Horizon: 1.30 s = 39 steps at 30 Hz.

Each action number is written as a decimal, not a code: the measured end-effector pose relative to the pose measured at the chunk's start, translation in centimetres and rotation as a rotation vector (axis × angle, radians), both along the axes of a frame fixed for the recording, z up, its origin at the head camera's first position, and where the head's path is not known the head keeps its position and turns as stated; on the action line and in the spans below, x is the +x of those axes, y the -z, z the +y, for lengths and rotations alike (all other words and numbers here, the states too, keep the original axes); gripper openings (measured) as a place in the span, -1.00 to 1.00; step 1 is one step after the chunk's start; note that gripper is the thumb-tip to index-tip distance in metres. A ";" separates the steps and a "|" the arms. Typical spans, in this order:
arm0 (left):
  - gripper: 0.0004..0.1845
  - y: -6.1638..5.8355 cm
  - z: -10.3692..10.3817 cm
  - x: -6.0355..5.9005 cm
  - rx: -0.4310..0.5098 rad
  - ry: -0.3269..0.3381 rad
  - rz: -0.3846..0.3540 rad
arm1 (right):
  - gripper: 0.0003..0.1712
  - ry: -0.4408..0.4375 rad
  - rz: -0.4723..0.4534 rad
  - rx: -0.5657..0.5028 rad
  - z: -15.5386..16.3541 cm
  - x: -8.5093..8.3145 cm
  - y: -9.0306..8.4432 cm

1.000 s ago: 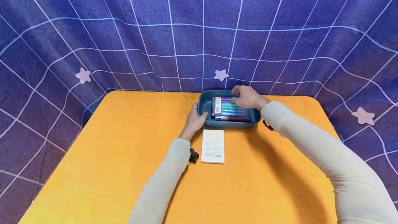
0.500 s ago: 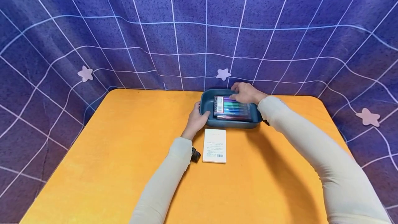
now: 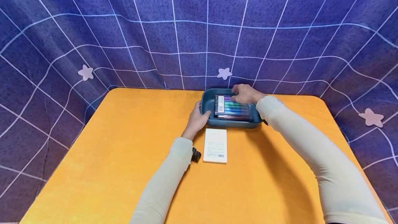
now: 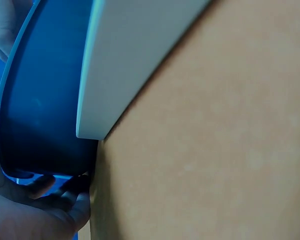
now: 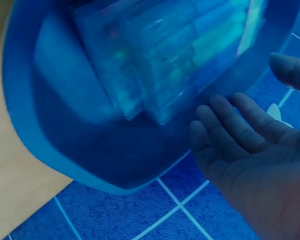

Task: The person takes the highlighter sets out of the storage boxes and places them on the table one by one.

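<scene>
A dark blue tray (image 3: pixel 233 124) sits at the far middle of the orange table (image 3: pixel 124 148). Inside it lies a clear pack of coloured pens (image 3: pixel 232 110) with a barcode label at its left end. My left hand (image 3: pixel 196 120) grips the tray's left end, thumb over the rim; in the left wrist view its fingers (image 4: pixel 55 190) curl round the tray (image 4: pixel 40 100). My right hand (image 3: pixel 245 93) hovers at the tray's far right rim. In the right wrist view this hand (image 5: pixel 245 150) is spread and holds nothing, beside the tray (image 5: pixel 65 150) and pen pack (image 5: pixel 160 65).
A flat white box (image 3: pixel 215 141) lies on the table just in front of the tray, seen close in the left wrist view as the white box (image 4: pixel 130 55). A purple grid-patterned cloth (image 3: pixel 186 37) with pale stars hangs behind and around the table.
My right hand has drawn back slightly from the top of the pen pack toward the tray's far rim. The left hand keeps its hold on the tray.
</scene>
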<state>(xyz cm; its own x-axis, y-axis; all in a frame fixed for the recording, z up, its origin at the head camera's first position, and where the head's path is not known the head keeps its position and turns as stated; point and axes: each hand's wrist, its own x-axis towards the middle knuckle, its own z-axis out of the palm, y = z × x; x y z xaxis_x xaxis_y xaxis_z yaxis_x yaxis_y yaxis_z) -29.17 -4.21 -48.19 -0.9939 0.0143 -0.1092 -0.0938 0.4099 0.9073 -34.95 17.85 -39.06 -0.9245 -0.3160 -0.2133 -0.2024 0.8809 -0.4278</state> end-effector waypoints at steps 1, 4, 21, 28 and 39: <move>-0.29 0.0 0.0 0.0 0.000 0.000 0.000 | -0.42 -0.004 -0.008 0.008 0.0 0.0 0.1; -0.29 0.0 0.0 0.0 -0.007 0.002 0.000 | -0.39 -0.018 -0.030 0.030 -0.1 0.0 0.2; -0.29 -0.2 0.1 0.0 -0.011 0.006 0.001 | -0.39 -0.040 -0.067 0.042 -0.3 0.0 0.5; -0.29 -0.2 0.0 0.0 -0.021 0.011 -0.001 | -0.42 -0.059 -0.074 0.042 -0.4 -0.2 0.8; -0.29 -0.3 0.0 0.1 -0.018 0.012 -0.003 | -0.33 -0.065 -0.127 0.034 -0.6 -0.3 0.9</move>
<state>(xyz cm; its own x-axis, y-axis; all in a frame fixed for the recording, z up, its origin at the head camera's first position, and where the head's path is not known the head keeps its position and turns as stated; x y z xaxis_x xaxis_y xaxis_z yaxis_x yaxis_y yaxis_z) -29.10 -4.19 -47.91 -0.9934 0.0241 -0.1123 -0.0913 0.4275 0.8994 -35.23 17.20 -39.98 -0.8670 -0.3652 -0.3391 -0.2059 0.8821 -0.4237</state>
